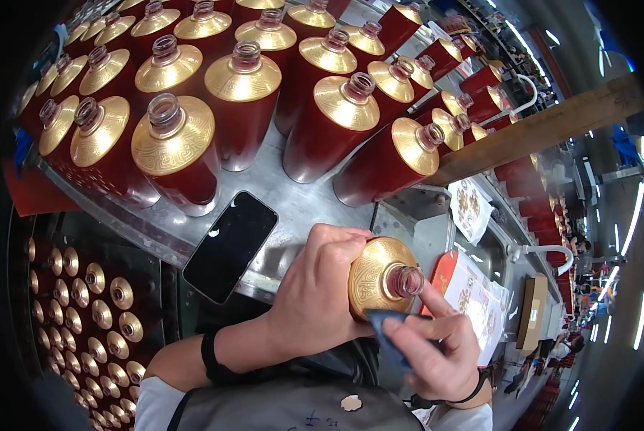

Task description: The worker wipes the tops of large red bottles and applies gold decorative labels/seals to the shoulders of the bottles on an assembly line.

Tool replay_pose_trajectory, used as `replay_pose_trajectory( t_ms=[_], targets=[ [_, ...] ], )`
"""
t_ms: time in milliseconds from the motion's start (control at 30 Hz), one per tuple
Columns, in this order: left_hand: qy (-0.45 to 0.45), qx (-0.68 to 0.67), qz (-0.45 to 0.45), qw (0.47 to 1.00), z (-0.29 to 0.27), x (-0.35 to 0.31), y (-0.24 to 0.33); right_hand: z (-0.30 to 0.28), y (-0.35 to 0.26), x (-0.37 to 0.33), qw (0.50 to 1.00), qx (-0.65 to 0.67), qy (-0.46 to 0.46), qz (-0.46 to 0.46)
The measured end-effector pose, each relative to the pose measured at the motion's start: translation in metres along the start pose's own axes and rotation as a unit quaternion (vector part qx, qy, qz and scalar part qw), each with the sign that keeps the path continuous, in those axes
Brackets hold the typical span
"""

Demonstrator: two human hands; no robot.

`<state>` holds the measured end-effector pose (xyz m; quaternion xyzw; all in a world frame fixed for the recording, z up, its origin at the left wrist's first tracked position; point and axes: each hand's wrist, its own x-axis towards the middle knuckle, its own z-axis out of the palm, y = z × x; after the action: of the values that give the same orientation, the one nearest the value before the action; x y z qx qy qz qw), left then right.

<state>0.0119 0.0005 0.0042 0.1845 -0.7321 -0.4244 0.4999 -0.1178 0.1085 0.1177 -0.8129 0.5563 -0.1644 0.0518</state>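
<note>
My left hand (pixel 320 287) is wrapped round a bottle with a gold embossed shoulder (pixel 374 281) and a bare glass neck, tilted so the neck points right. Most of the bottle's body is hidden by the hand. My right hand (pixel 440 352) pinches a dark blue-grey cloth (pixel 392 336) and presses it to the lower edge of the gold shoulder. Its index finger reaches up beside the glass neck. Just beyond my left wrist lies a black phone (pixel 231 246) on the metal table.
Several red bottles with gold shoulders (pixel 175 136) stand on the metal table (pixel 270 187) ahead. More bottles (pixel 101 314) fill a dark crate at lower left. A wooden beam (pixel 544 129) crosses at right. Printed sheets (pixel 473 294) and a sink tap (pixel 552 249) are right of my hands.
</note>
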Motion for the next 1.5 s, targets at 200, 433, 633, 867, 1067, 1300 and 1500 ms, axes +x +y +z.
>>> replay_pose_trajectory(
  t_ms=[200,433,633,867,1067,1300,1500],
  targets=[
    [0.01,0.024,0.007,1.0,0.004,-0.003,-0.003,-0.005,-0.005,-0.009,0.999,0.03,0.009,0.017],
    [0.042,0.032,0.022,0.998,0.008,-0.002,-0.002,0.007,0.008,-0.007,0.989,0.086,0.104,0.053],
    [0.014,0.045,-0.034,0.998,0.005,0.001,0.004,-0.023,0.026,-0.017,0.978,0.181,0.005,0.102],
    [-0.158,-0.061,-0.093,0.981,-0.015,0.017,-0.008,-0.035,0.095,0.033,0.871,0.39,0.047,0.294],
    [-0.217,-0.094,-0.07,0.969,-0.017,0.026,-0.017,-0.042,0.109,0.112,0.912,0.327,-0.244,0.033],
    [-0.263,-0.175,-0.141,0.938,-0.022,0.029,-0.022,-0.028,0.088,0.134,0.907,0.266,-0.314,-0.093],
    [-0.268,-0.088,-0.114,0.952,-0.019,0.03,-0.023,-0.034,0.116,0.082,0.957,0.243,-0.128,0.097]
  ],
)
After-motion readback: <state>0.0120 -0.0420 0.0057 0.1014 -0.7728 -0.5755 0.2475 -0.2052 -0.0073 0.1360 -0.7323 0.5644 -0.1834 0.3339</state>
